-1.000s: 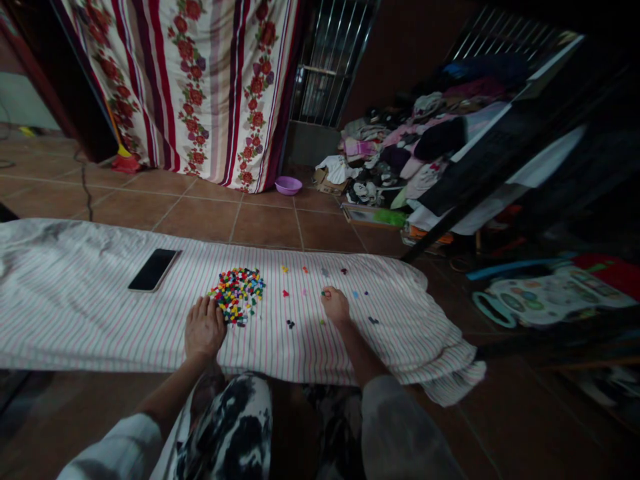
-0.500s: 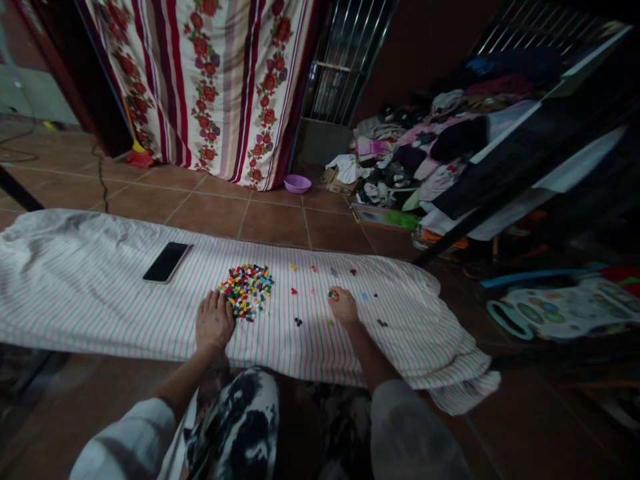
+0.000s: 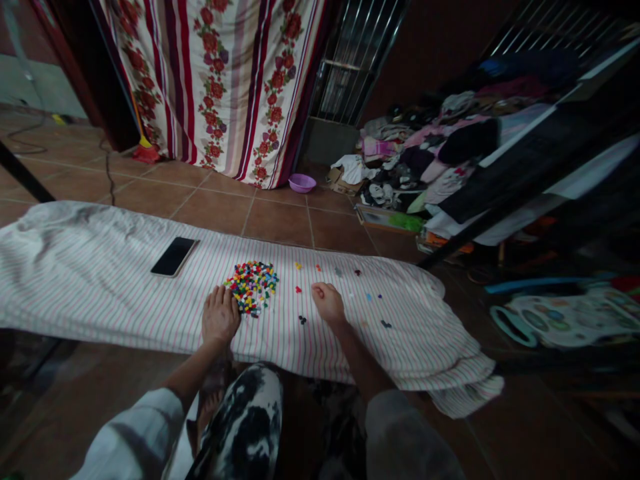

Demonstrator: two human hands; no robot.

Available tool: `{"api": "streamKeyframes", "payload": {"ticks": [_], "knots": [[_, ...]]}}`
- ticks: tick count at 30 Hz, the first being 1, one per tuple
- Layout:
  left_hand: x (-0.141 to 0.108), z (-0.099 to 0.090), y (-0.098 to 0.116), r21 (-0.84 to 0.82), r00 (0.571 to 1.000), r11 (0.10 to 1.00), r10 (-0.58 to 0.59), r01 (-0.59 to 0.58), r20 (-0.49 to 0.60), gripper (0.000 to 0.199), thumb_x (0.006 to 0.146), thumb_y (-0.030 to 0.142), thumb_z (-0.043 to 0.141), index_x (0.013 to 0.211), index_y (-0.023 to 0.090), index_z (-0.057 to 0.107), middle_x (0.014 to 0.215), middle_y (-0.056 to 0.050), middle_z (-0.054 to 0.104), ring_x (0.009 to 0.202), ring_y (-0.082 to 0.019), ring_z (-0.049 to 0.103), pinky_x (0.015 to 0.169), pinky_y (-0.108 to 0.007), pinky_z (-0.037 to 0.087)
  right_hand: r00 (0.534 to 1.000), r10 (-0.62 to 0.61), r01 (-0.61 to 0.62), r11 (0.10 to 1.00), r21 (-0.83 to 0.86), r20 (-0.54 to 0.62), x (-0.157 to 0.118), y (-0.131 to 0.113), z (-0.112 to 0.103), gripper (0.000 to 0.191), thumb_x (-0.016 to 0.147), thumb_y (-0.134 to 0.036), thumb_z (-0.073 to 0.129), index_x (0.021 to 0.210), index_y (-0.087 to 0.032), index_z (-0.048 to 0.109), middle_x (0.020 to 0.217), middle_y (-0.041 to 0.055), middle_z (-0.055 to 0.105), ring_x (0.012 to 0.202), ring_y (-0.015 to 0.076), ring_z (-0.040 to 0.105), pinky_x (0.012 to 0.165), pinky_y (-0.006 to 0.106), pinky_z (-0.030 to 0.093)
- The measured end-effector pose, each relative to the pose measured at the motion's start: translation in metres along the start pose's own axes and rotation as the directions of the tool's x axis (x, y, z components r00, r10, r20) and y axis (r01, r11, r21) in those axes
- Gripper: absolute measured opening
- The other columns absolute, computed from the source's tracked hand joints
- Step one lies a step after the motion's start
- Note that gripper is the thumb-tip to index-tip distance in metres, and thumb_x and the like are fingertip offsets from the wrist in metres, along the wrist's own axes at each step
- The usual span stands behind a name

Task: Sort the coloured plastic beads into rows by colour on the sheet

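Observation:
A round pile of small multicoloured pieces (image 3: pixel 254 285) lies on the striped cloth (image 3: pixel 125 293). At its lower left edge my left hand (image 3: pixel 221 315) rests palm down, fingers stretched out. My right hand (image 3: pixel 329 303) is over the cloth, right of the pile, with its fingers curled together; whatever they may hold is hidden. Around it lie small groups of pieces: red ones (image 3: pixel 299 290) just left of the fingers, yellow ones (image 3: pixel 299 265), orange ones (image 3: pixel 319 267), grey ones (image 3: pixel 339 272), dark red ones (image 3: pixel 357 272), light blue ones (image 3: pixel 369 297) and black ones (image 3: pixel 303 320).
A phone (image 3: pixel 175 257) lies on the cloth left of the pile. Beyond the cloth, a purple bowl (image 3: pixel 302 183) stands on the tiled floor near a floral curtain (image 3: pixel 215 87). Clothes (image 3: pixel 425 147) are heaped at the back right, and a black bar slants across the right side.
My right hand has moved left, towards the pile, and the green and red piece seen at its fingertips no longer shows. My left hand stays beside the pile. The view has shifted slightly.

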State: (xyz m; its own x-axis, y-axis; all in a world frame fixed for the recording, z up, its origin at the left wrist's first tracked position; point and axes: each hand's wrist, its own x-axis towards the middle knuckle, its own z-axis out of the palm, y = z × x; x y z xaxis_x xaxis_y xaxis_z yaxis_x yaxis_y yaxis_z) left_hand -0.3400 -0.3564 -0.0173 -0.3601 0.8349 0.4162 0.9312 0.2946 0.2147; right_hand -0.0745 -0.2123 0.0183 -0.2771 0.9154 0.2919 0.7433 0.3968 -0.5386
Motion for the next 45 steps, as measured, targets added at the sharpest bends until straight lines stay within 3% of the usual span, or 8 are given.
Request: {"api": "streamKeyframes", "payload": {"ticks": [5, 12, 21, 27, 33, 38, 45], "knots": [[0.000, 0.001, 0.000, 0.000, 1.000, 1.000, -0.003, 0.003, 0.000, 0.044, 0.090, 0.028, 0.032, 0.118, 0.005, 0.057, 0.129, -0.020, 0.056, 0.127, -0.032, 0.044, 0.105, -0.046, 0.033, 0.980, -0.101, 0.088, 0.993, 0.080, 0.172, -0.008, -0.035, 0.032, 0.020, 0.082, -0.018, 0.050, 0.088, -0.020, 0.068, 0.083, 0.0029, 0.063, 0.075, 0.0131, 0.057, 0.073, 0.024, 0.044], [0.000, 0.001, 0.001, -0.028, 1.000, 1.000, -0.008, 0.008, -0.007, 0.044, 0.090, 0.027, 0.032, 0.116, 0.004, 0.058, 0.128, -0.021, 0.056, 0.127, -0.031, 0.044, 0.105, -0.045, 0.033, 0.925, -0.161, 0.163, 0.986, 0.022, 0.344, -0.008, -0.064, 0.062, 0.021, 0.085, -0.018, 0.052, 0.095, -0.022, 0.069, 0.087, 0.0032, 0.064, 0.084, 0.0139, 0.058, 0.078, 0.022, 0.042], [-0.001, 0.000, 0.001, -0.003, 1.000, 1.000, 0.010, -0.010, -0.010, 0.043, 0.090, 0.027, 0.032, 0.115, 0.006, 0.059, 0.127, -0.020, 0.057, 0.126, -0.032, 0.045, 0.104, -0.045, 0.033, 0.924, -0.019, 0.101, 0.975, -0.197, 0.382, -0.007, -0.095, 0.059, 0.018, 0.088, -0.029, 0.052, 0.098, -0.023, 0.066, 0.099, 0.0038, 0.062, 0.088, 0.0143, 0.058, 0.077, 0.023, 0.040], [-0.001, 0.002, 0.000, -0.018, 1.000, 1.000, 0.017, -0.017, -0.002, 0.042, 0.088, 0.027, 0.033, 0.115, 0.008, 0.059, 0.127, -0.020, 0.057, 0.126, -0.032, 0.045, 0.104, -0.047, 0.033, 0.925, 0.020, 0.083, 0.963, -0.256, 0.379, -0.008, -0.108, 0.052, 0.017, 0.088, -0.031, 0.052, 0.097, -0.022, 0.064, 0.100, 0.0052, 0.062, 0.091, 0.0156, 0.059, 0.076, 0.024, 0.040], [-0.001, 0.001, -0.001, -0.037, 1.000, 0.999, 0.007, -0.007, 0.002, 0.044, 0.088, 0.027, 0.033, 0.116, 0.005, 0.058, 0.128, -0.022, 0.055, 0.128, -0.033, 0.043, 0.105, -0.047, 0.033, 0.946, -0.033, 0.085, 0.985, -0.148, 0.323, -0.014, -0.101, 0.059, 0.016, 0.087, -0.025, 0.049, 0.096, -0.022, 0.061, 0.096, 0.0043, 0.064, 0.090, 0.0149, 0.059, 0.077, 0.024, 0.041], [-0.001, 0.000, 0.000, -0.066, 1.000, 0.998, -0.010, 0.009, -0.019, 0.044, 0.089, 0.028, 0.032, 0.118, 0.006, 0.057, 0.128, -0.021, 0.056, 0.129, -0.031, 0.042, 0.104, -0.047, 0.034, 0.974, -0.017, 0.018, 1.000, -0.002, 0.225, -0.017, -0.077, 0.062, 0.014, 0.079, -0.019, 0.052, 0.091, -0.021, 0.059, 0.088, 0.0021, 0.065, 0.084, 0.0138, 0.059, 0.076, 0.023, 0.043], [-0.001, 0.000, -0.001, -0.092, 1.000, 0.996, -0.014, 0.014, -0.003, 0.046, 0.089, 0.030, 0.031, 0.118, 0.005, 0.057, 0.128, -0.022, 0.056, 0.129, -0.031, 0.042, 0.106, -0.047, 0.032, 0.993, 0.112, -0.114, 0.988, 0.107, 0.024, -0.016, -0.019, 0.030, 0.013, 0.076, -0.023, 0.049, 0.085, -0.020, 0.058, 0.078, 0.0006, 0.064, 0.069, 0.0133, 0.059, 0.069, 0.024, 0.046]]}}
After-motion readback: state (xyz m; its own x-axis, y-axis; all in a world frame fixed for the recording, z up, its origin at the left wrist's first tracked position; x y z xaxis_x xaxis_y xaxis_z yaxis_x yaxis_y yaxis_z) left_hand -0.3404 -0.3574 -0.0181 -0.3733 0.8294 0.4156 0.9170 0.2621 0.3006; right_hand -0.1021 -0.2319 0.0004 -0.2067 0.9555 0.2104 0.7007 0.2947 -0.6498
